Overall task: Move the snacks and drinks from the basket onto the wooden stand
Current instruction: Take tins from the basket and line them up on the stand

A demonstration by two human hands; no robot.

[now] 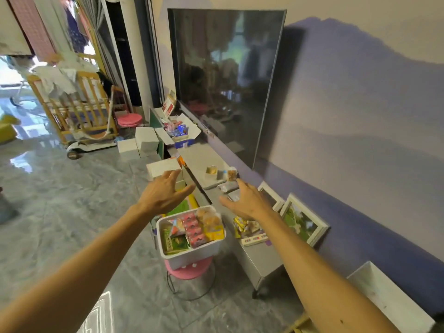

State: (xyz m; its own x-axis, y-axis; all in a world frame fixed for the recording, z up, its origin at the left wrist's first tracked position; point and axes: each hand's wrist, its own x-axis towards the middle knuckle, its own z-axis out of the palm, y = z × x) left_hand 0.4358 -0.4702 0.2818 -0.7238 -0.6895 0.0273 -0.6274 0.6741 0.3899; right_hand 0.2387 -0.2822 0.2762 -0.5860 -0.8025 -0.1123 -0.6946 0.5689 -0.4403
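Note:
A white basket (192, 257) sits on a pink stool (189, 272), packed with snacks: red packets (193, 230), a yellow box (214, 232), green packs (174, 242) and bagged buns (210, 217). To its right runs a long grey stand (260, 257) under the television. On the stand lie yellow-wrapped snacks (242, 225) and, farther off, small snack packs (231, 175). My left hand (164, 194) hovers above and beyond the basket, fingers spread, holding nothing. Over the stand's edge, my right hand (245, 203) is spread too and holds nothing.
A large dark television (223, 80) hangs on the wall above the stand. Framed pictures (304, 219) lean against the wall. White boxes (146, 139) sit on the floor, and an open box of items (181, 131) rests farther along. A wooden crib (77, 104) stands at left.

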